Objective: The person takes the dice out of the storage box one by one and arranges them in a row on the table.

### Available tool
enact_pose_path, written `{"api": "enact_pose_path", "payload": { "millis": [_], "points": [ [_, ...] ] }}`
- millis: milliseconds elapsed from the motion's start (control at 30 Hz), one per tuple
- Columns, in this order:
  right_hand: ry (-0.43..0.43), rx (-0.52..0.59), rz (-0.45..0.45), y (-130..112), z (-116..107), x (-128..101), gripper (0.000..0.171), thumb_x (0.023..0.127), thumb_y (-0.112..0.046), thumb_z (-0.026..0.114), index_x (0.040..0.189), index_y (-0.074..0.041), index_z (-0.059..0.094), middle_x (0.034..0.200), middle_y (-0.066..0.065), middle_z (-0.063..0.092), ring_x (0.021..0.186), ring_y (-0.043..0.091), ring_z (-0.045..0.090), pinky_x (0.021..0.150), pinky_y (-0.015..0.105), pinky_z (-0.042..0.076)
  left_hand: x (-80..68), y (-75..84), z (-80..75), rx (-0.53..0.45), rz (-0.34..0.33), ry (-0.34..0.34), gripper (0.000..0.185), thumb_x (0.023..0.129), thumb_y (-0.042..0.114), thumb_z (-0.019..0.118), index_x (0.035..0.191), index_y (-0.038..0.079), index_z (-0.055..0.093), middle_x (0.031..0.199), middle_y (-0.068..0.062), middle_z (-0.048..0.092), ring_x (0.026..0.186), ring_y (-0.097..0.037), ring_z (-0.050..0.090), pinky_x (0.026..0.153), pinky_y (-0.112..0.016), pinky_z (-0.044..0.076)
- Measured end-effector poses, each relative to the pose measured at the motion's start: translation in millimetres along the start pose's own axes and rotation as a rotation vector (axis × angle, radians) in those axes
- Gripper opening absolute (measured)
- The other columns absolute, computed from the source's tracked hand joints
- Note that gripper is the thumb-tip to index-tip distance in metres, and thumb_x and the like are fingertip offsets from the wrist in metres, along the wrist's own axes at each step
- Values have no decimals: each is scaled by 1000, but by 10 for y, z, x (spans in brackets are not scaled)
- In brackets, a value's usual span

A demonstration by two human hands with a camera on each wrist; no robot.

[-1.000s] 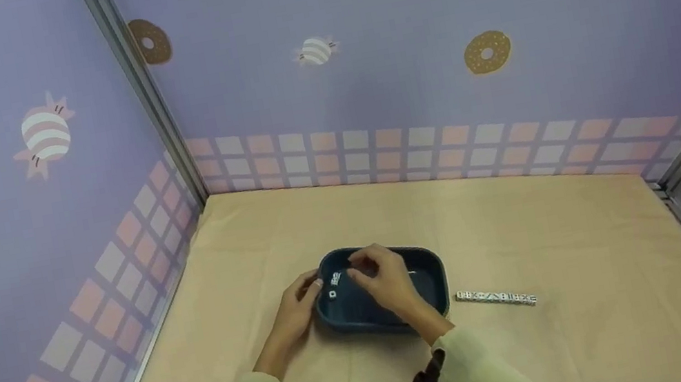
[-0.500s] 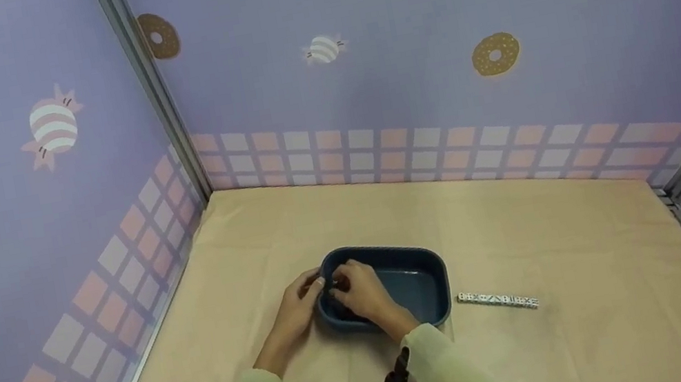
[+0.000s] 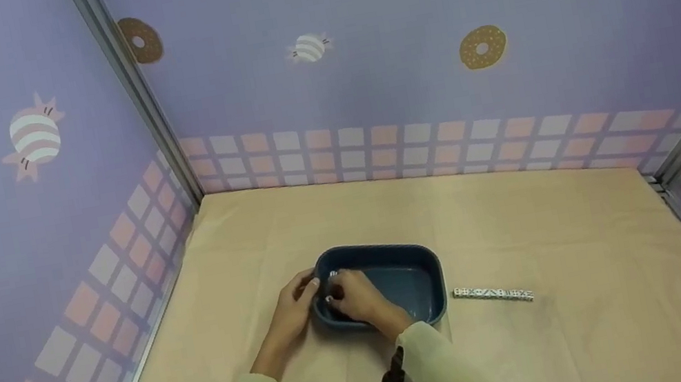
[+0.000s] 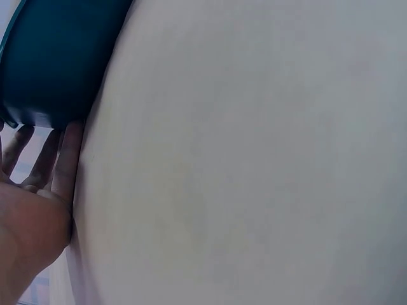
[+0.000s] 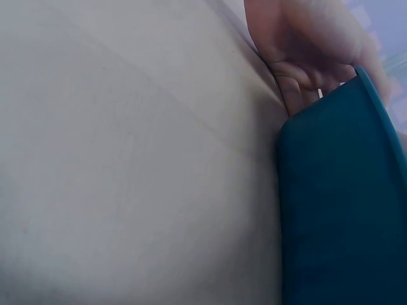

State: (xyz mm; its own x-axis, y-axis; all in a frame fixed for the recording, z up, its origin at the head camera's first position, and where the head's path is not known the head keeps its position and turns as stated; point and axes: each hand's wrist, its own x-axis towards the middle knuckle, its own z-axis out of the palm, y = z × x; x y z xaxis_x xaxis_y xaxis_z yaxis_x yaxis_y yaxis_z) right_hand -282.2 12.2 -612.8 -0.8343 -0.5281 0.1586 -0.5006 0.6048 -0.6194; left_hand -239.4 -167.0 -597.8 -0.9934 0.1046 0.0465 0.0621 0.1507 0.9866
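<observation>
Left hand, fingers straight, pressed flat against blue tray wall, likely bracing it; right hand inside, seemingly pinching small white dice

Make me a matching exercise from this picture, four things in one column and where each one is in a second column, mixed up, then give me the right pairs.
Things:
1. left hand
2. right hand
3. row of white dice
4. blue tub

Places:
A. lying on the beige cloth, to the right of the tub, touching neither hand
B. reaching down inside the tub at its left end
C. resting against the outside of the tub's left wall
D. standing on the cloth between the left hand and the dice row

Pairs: 1-C, 2-B, 3-A, 4-D
</observation>
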Motion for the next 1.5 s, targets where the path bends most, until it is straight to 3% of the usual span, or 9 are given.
{"api": "enact_pose_path", "payload": {
  "millis": [267, 433, 567, 800, 1033, 1233, 1500],
  "points": [
    [-5, 35, 32, -51, 21, -19, 4, 96, -5, 77, 100, -7, 76, 90, 0, 66, 81, 12, 57, 74, 33, 52, 67, -276, -4, 0, 3, 43, 38, 112, 18, 55, 146, 0, 60, 142, -21, 63, 133, -38, 57, 115, -56, 39],
    [126, 28, -15, -99, -105, -37, 4, 97, -10, 76, 98, -10, 72, 93, -1, 65, 84, 12, 60, 75, 29, 54, 102, -297, 1, 20, 28, 46, 37, 112, 24, 57, 144, 7, 63, 138, -11, 66, 132, -30, 58, 115, -53, 40],
    [207, 87, -115, -82, -329, -183, 7, 99, -13, 77, 104, -9, 73, 99, -1, 68, 90, 11, 65, 79, 30, 58, 136, -279, 13, 43, 22, 33, 39, 111, 29, 58, 145, 10, 63, 140, -8, 66, 131, -27, 58, 116, -52, 40],
    [247, 180, -187, 236, -1030, -848, 9, 98, -16, 79, 103, -13, 73, 96, -7, 70, 83, 10, 67, 73, 33, 59, 154, -261, 23, 48, 9, 7, 42, 112, 29, 57, 147, 7, 60, 141, -12, 64, 131, -29, 57, 115, -51, 41],
    [327, 92, -68, 836, -1742, -1534, 15, 92, -1, 82, 103, -8, 75, 94, -7, 71, 85, 11, 67, 75, 32, 59, 109, -292, 12, 10, 8, 29, 40, 112, 27, 58, 146, 7, 61, 142, -12, 64, 134, -30, 56, 116, -52, 40],
    [382, 4, 82, 1376, -2102, -2065, 17, 90, 1, 83, 102, -7, 75, 93, -5, 72, 85, 11, 67, 73, 27, 58, 98, -298, 2, 19, 21, 50, 40, 111, 27, 58, 145, 7, 62, 141, -12, 65, 132, -30, 57, 116, -52, 40],
    [215, 72, 342, 1818, -2236, -2476, 14, 97, -8, 78, 111, -8, 74, 101, 2, 73, 94, 14, 67, 82, 24, 55, 125, -316, 4, 15, 23, 39, 41, 111, 26, 59, 146, 5, 61, 142, -13, 64, 134, -31, 56, 118, -52, 38]
  ]
}}
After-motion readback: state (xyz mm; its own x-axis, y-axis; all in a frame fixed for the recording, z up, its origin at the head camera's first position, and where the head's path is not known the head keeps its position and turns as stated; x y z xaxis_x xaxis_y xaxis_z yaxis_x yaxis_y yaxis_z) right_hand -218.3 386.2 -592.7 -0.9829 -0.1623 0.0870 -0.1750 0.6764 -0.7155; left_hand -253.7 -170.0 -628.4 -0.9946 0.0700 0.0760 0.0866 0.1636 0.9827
